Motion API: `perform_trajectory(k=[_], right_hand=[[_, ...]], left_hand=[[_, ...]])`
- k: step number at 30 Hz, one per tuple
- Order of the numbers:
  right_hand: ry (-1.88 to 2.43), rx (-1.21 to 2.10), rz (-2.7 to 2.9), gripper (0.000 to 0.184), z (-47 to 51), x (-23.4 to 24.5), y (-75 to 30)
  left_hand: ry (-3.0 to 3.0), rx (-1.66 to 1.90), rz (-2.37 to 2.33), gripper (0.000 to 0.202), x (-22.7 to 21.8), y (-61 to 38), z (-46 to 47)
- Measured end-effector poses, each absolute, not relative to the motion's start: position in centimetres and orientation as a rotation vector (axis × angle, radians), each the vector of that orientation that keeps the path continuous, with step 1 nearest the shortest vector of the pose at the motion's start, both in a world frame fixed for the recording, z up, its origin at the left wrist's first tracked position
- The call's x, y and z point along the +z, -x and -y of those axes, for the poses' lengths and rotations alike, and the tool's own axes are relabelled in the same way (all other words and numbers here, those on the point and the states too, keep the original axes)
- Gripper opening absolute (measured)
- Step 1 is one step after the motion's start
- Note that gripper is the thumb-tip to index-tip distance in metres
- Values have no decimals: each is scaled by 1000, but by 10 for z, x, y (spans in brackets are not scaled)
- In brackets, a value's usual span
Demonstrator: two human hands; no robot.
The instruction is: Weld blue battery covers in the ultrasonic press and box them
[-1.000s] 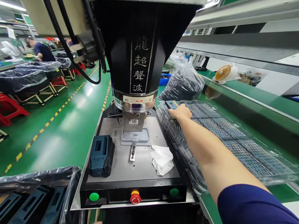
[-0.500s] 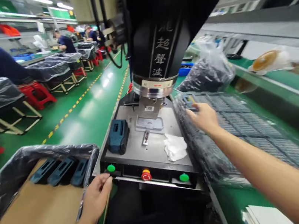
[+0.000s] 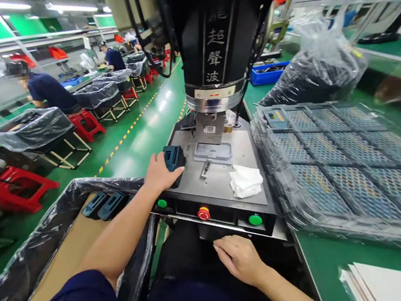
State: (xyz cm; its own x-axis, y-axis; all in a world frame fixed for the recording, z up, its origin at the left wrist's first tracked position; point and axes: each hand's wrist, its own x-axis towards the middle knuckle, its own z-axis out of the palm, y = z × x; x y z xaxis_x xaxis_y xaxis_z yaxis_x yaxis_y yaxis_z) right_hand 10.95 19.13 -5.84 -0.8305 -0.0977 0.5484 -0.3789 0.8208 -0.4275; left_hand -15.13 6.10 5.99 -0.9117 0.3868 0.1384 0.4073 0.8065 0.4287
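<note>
Machine plate (image 3: 190, 184) bearing housing (image 3: 173, 157), white cloth (image 3: 246, 183)

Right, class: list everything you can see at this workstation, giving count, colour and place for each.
Welding machine: one, black, centre.
Plate: one, grey, under the machine head.
Housing: one, dark teal, plate's left edge.
Cloth: one, white, on plate.
Buttons: two green, one red, front panel.
Trays: stacked, clear, right, in plastic.
Lined box: one, left, holding two teal parts.
Bag: one, dark parts, far right.
Co-workers: at least two, blue shirts, far left.
Left hand: on the housing.
Right hand: below the panel.
</note>
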Motion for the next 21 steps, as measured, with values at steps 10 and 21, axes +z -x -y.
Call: perform_trajectory(k=[10,21], right_hand=[[-258,871,2577,22,-195,-78,-102],[-6,1671,2195,26,-195,-63,-106]], left_hand=[[505,-640,2956,73,76,152,-63],[1181,-980,2299,68,31,29,-50]])
